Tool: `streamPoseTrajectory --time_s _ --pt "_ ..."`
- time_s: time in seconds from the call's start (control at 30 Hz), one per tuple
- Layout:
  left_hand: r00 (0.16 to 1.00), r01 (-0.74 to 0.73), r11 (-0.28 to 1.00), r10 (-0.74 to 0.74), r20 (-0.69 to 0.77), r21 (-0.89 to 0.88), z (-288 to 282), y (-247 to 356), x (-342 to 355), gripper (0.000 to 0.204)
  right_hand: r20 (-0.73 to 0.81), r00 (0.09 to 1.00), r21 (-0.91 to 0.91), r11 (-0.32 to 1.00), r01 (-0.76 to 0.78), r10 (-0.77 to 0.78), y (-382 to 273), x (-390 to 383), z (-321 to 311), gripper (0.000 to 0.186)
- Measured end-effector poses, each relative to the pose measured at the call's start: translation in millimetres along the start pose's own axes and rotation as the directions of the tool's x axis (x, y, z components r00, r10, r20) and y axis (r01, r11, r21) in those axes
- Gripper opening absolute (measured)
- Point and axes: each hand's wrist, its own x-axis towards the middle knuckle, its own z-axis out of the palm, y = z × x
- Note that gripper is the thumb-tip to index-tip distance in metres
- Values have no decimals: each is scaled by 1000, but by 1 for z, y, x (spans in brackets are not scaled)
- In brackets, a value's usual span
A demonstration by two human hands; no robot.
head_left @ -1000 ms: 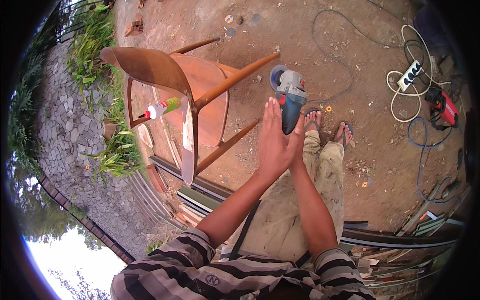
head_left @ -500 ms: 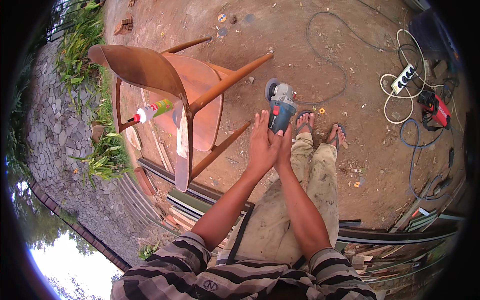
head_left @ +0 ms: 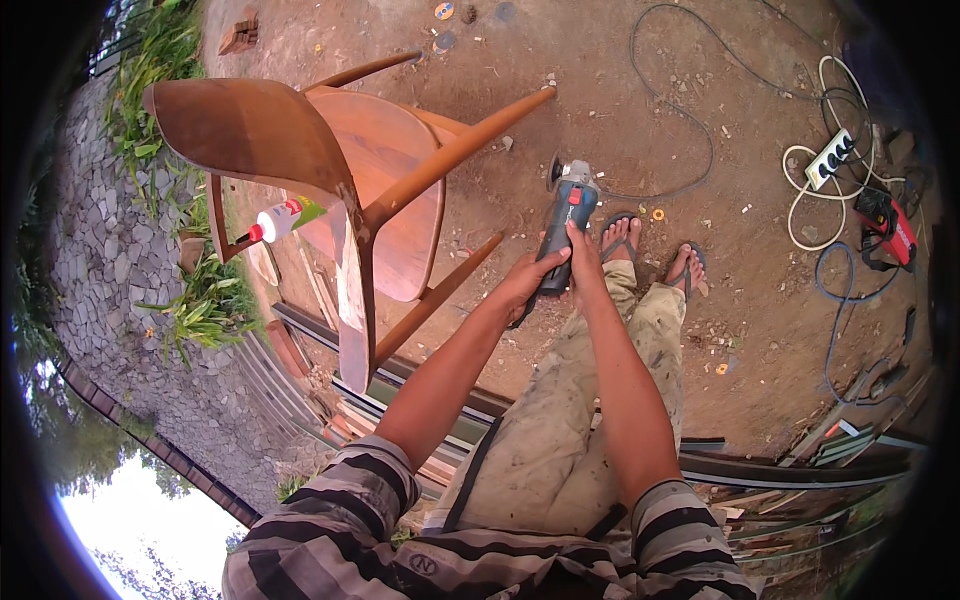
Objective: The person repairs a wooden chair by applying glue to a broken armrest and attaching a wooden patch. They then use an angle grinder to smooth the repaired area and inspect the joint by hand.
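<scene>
Both my hands hold a blue and grey angle grinder (head_left: 572,205) in front of my legs, its head and disc pointing away from me. My left hand (head_left: 527,280) wraps the rear of its body, thumb lying over the top. Along the right side of the body, my right hand (head_left: 583,258) grips with its thumb on the casing. Left of the grinder, a brown wooden chair (head_left: 390,190) lies tipped over, with a pale patch on its frame near the curved backrest (head_left: 235,125). A white bottle with a red cap (head_left: 283,218) rests by the chair frame.
The grinder's dark cable (head_left: 712,140) loops over the dirt floor. At right are a white power strip (head_left: 829,158) with coiled cords and a red machine (head_left: 887,228). My sandalled feet (head_left: 620,238) stand close to the grinder. Loose discs (head_left: 444,41) and bricks (head_left: 239,36) lie farther off.
My left hand has slid back from the grinder's top to its rear end, uncovering more of the body. The grinder has turned slightly, and the view has shifted a little.
</scene>
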Motion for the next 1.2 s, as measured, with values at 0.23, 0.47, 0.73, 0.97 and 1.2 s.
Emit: streamPoseTrajectory --time_s 0.23,0.47,0.73,0.97,1.2 --pt "862 -87 996 61 -504 -26 -53 -28 137 52 -216 963 -287 953 93 -159 21 -44 -36 52" --pt "541 -128 988 147 -828 91 -116 -20 239 51 -378 917 -407 912 -43 -126 99 -107 -110 48" --pt "293 -76 982 190 -937 175 -178 -33 320 56 -416 908 -384 915 -124 -52 85 -93 -114 42" --pt "250 47 943 307 -918 328 -192 -78 341 69 -431 901 -368 921 -130 -46 103 -88 -126 41" --pt "377 73 980 143 -915 183 -218 -99 368 51 -419 906 -413 901 -135 -56 91 -86 -124 42"
